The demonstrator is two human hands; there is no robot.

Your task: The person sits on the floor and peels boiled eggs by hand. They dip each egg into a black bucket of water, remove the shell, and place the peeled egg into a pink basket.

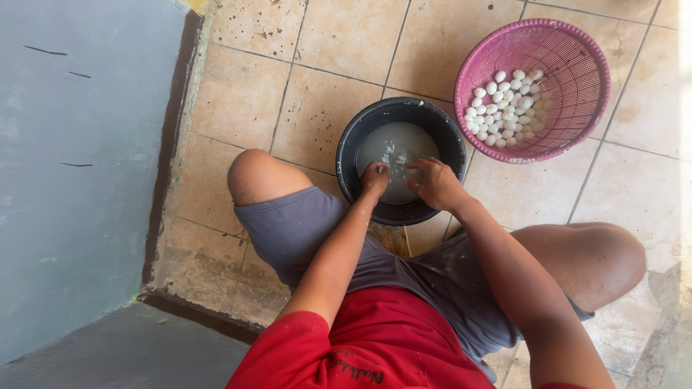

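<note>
Left hand (pixel 375 178): curled over the near rim of the black basin, fingers bent down toward the water; grip narrow, pinched on a small pale piece that is too small to identify.
Right hand (pixel 435 181): just beside the left one, palm down, fingers bunched and reaching inward to the same pale piece; whether closed fully on it cannot be told.
Pale piece (pixel 398 158): tiny, whitish, irregular, between the two sets of fingertips, at the water's surface near the basin's near side.
Black basin (pixel 352 144): round, smooth plastic, thick rolled rim, on the floor between the knees; filled with cloudy grey-white water (pixel 395 140).
Pink basket (pixel 569 50): round, woven-look plastic mesh with open lattice walls, tilted slightly, near the basin's far right side, rims nearly touching.
White eggs (pixel 504 108): small, smooth, oval, heaped in the bottom of the basket, many in number.
Arms: both bare, extended forward from red sleeves, elbows bent a little, forearms converging over the basin.
Legs: squatting or seated low, knees (pixel 256 173) spread on either side of the basin, grey shorts (pixel 303 227).
Floor (pixel 317 94): beige square tiles, worn and speckled, dark grout lines.
Wall (pixel 79 180): flat, blue-grey painted, at left, with a dark edge at its base.
</note>
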